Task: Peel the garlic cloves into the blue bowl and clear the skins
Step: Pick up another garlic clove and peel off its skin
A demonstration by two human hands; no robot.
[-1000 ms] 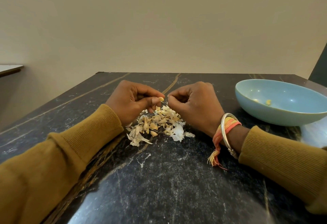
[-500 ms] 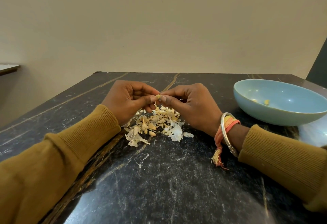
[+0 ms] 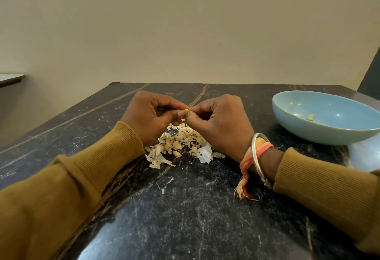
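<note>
Pinching one small garlic clove point(image 3: 186, 111) from both sides: left hand point(image 3: 148, 116) with thumb and forefinger curled onto it, right hand point(image 3: 222, 122) nipping at its skin with curled fingertips. Held in the air just above the far edge of the pile of skins point(image 3: 178, 146). Probably mid-peel; too small to tell how much skin is left.

Risk of a slip: squeezed too hard, liable to pop out and drop into the pile, hard to find among the scraps and what look like clove pieces mixed in.

Well to the right of the pile, the blue bowl point(image 3: 320, 134), with a couple of peeled cloves point(image 3: 310, 117) inside. Between pile and bowl, dark veined table point(image 3: 185, 208). Just beside the pile's right edge, on the right wrist, a metal bangle point(image 3: 255, 150) and a thread band point(image 3: 246, 163), its frayed ends apt to drag skins about.
</note>
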